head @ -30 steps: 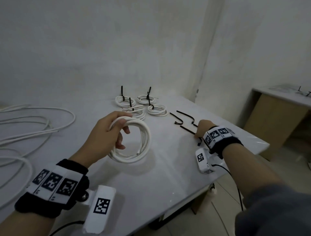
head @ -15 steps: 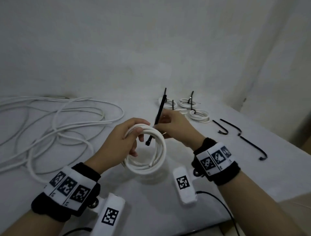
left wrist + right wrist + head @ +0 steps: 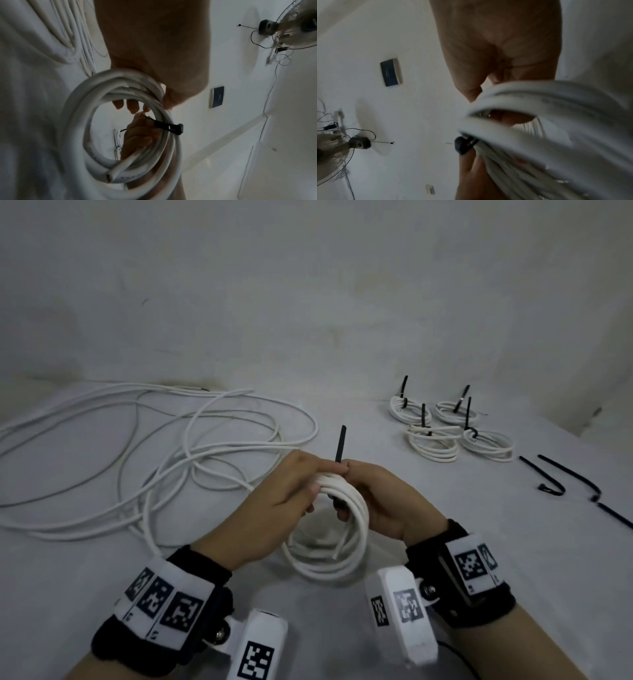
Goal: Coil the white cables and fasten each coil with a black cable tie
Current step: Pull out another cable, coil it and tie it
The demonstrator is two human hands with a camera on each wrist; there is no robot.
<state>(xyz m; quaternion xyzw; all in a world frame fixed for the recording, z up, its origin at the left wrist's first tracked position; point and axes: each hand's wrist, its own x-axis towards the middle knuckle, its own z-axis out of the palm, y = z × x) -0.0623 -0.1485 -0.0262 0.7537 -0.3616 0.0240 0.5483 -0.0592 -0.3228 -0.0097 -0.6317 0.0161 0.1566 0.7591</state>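
A white cable coil (image 3: 329, 542) stands upright over the table's middle, held between both hands. My left hand (image 3: 291, 494) grips the coil's top with fingers curled through the ring (image 3: 106, 121). My right hand (image 3: 373, 501) pinches a black cable tie (image 3: 339, 445) against the coil's top right; the tie's tail sticks up behind the fingers. In the left wrist view the tie's head (image 3: 176, 128) lies across the strands inside the ring. The right wrist view shows the tie's head (image 3: 462, 146) beside blurred white strands (image 3: 539, 121).
Loose white cable (image 3: 144, 453) sprawls over the table's left half. Several tied coils (image 3: 445, 433) with upright black tails sit at the back right. Spare black ties (image 3: 565, 481) lie along the right edge. A wall stands right behind the table.
My right hand picked a tie up from the right side, carried it to the coil and now has it pressed against the top. The left hand kept hold of the coil.
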